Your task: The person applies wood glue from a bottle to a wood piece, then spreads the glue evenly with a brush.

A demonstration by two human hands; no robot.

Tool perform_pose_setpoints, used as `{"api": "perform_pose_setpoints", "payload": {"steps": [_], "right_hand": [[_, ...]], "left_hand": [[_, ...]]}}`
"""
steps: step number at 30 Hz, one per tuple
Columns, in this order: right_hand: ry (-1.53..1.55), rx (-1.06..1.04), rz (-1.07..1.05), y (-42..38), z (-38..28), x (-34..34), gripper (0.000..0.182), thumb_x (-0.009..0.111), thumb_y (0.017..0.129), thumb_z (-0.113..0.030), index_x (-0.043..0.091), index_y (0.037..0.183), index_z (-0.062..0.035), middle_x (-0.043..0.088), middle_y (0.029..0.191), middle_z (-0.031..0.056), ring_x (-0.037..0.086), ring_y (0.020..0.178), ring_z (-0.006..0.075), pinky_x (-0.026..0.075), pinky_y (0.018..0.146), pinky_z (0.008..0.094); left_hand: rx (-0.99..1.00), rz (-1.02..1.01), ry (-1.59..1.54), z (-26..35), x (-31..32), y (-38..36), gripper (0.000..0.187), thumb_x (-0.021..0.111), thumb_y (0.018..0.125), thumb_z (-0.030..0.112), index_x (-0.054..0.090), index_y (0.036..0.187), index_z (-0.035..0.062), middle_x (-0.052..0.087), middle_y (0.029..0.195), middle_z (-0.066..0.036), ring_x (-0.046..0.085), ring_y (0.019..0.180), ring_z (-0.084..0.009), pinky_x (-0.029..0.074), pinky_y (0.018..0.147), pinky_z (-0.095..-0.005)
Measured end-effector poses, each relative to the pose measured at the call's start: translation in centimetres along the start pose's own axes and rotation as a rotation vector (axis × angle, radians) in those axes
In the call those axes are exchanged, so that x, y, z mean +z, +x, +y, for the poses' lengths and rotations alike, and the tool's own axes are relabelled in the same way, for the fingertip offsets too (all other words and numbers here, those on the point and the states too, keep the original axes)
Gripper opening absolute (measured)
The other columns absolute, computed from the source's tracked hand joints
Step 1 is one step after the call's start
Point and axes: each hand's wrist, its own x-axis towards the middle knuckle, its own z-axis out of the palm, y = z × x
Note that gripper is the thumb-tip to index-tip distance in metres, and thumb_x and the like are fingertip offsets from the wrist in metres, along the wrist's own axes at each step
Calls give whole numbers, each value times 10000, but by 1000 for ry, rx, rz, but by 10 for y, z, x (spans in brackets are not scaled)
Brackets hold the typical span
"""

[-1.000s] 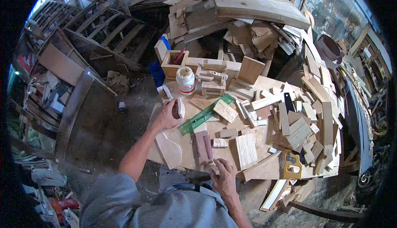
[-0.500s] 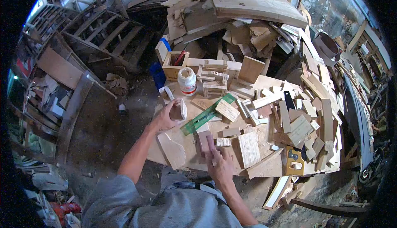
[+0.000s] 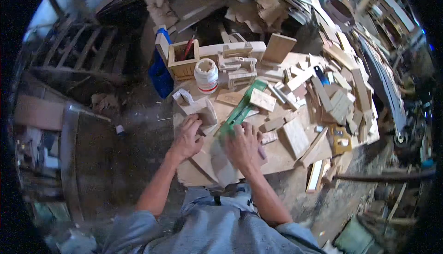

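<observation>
My left hand (image 3: 187, 136) is at the lower left of a pale wooden piece (image 3: 206, 112) standing on the bench, its fingers curled and the thumb apart, fingertips right at the wood. My right hand (image 3: 244, 147) is closed at the upper edge of a flat wooden piece with a rounded end (image 3: 223, 164), smeared by motion. A green ruler (image 3: 244, 106) runs away from under the right fingers. Partly hidden beside the right hand lies a purplish sanding block (image 3: 262, 152). A notched wooden piece (image 3: 183, 98) lies behind the left hand.
A white glue jar (image 3: 206, 76) stands open behind my hands, near a wooden box (image 3: 182, 60) with a red tool in it. Wood offcuts (image 3: 339, 102) heap up on the right. A yellow-handled saw (image 3: 340, 139) lies near the front edge of the workbench (image 3: 272, 162).
My right hand has left the sanding block and moved up with the rounded wooden piece. The left hand has loosened from its standing piece. The head view has shifted.
</observation>
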Motion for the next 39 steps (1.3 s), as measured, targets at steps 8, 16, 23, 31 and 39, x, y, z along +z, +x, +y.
{"api": "perform_pose_setpoints", "payload": {"steps": [8,16,23,31,39], "right_hand": [[-168,270,145,-2,-30,1,549,750,845,-474,624,1172,-51,601,1141,175,550,1119,341,368,949,519],[-270,396,213,5,-21,10,538,718,816,-371,600,1250,-78,604,1194,150,556,1157,327,368,940,528],[-103,286,84,-72,21,-25,641,798,808,-303,567,1391,-167,574,1310,153,525,1276,347,356,1039,520],[216,180,81,-78,38,-64,590,785,743,-112,648,1317,-143,608,1225,149,561,1186,367,438,1019,482],[42,177,317,-86,78,-71,422,770,811,-124,687,1225,-141,633,1258,126,556,1261,319,389,1058,490]], "left_hand": [[132,-97,88,-19,-8,7,592,821,762,312,607,1204,-20,551,1367,-220,486,1317,-399,435,1054,-520],[148,-86,130,-23,4,5,590,806,792,311,564,1237,9,517,1407,-200,461,1342,-388,431,1038,-555],[122,-62,159,-20,0,3,540,811,788,292,599,1201,17,541,1386,-197,467,1339,-382,429,1049,-547],[172,-189,-113,-3,-23,-19,556,812,740,265,625,1184,-10,591,1299,-211,531,1240,-428,426,1067,-551],[282,-321,-42,7,-13,-75,626,887,642,257,655,1186,51,597,1295,-149,528,1230,-375,425,1044,-509]]}}
